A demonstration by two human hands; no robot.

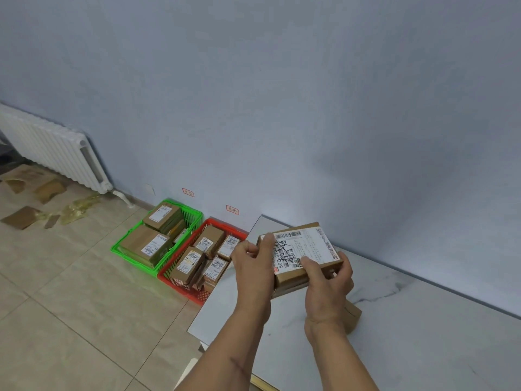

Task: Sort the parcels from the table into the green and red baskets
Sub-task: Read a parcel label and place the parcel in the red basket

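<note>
Gripping one parcel, both hands; another box beneath, baskets left.

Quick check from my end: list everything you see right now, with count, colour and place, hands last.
held parcel: one, brown with white label, above the table's near-left corner
second parcel: one, brown, on the table, mostly hidden by the right hand
table: one, white marbled, right
green basket: one, on the floor by the wall, several brown parcels inside
red basket: one, between green basket and table, several brown parcels inside
wall tags: two, red-outlined, above the baskets
radiator: one, white, far left
cardboard scraps: several, brown, floor left
left hand: grip on held parcel's left end
right hand: grip on its near edge
</note>
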